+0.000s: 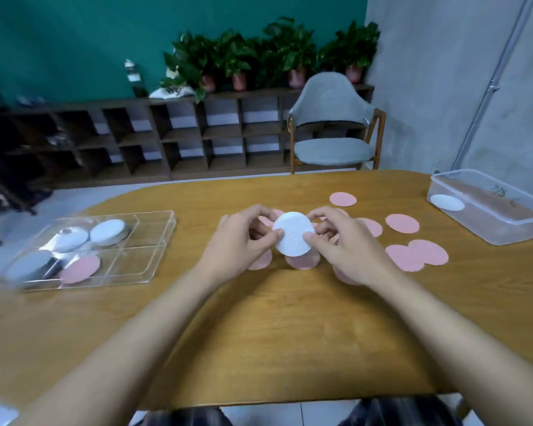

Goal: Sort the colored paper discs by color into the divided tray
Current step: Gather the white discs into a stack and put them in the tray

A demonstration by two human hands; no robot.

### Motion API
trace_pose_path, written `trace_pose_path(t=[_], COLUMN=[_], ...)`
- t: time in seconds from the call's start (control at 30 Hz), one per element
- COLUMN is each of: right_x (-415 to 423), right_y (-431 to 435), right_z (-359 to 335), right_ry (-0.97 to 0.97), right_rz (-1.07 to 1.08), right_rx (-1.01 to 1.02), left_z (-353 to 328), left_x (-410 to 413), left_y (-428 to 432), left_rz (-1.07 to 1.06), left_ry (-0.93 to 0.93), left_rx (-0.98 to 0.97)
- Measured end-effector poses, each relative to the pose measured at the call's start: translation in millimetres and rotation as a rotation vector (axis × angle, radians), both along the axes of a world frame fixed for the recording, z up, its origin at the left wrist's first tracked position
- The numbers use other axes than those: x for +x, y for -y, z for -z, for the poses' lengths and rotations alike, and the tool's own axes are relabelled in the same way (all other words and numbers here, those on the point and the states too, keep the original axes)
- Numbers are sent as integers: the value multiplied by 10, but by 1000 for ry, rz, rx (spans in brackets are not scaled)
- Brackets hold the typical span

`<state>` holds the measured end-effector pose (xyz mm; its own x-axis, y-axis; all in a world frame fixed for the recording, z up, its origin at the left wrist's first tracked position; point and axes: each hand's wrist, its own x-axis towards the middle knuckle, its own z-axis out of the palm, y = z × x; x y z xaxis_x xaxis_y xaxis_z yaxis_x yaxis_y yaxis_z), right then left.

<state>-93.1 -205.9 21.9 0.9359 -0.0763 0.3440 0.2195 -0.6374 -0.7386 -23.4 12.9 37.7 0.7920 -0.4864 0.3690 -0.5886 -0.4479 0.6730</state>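
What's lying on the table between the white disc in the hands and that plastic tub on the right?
In the head view, loose pink discs lie on the wooden table between the white disc and the tub.

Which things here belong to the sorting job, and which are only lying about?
Job: white disc pinched by left hand and right hand; pink discs on the table; divided tray; plastic box with a second disc.
Lying about: chair; potted plants; shelf; bottle.

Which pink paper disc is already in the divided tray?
The pink paper disc inside the clear divided tray; the other pink ones lie loose on the wooden table.
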Motion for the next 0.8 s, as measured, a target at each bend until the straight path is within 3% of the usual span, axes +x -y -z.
trace_pose_path(t=[0.4, 0.67, 0.8], right_x=[731, 1375, 1712], right_y=[-2043, -2958, -3302], right_z=[-272, -388, -351], right_ry=[-65, -107, -107], right_rz=[-292, -372, -362], right_rx=[-22, -54, -85], left_z=[-224, -319, -275], left_x=[63, 406, 675], left_y=[-2168, -3082, -3378], left_rz=[-283, -425, -461], left_ry=[-81, -123, -216], left_rx=[-18, 56, -5])
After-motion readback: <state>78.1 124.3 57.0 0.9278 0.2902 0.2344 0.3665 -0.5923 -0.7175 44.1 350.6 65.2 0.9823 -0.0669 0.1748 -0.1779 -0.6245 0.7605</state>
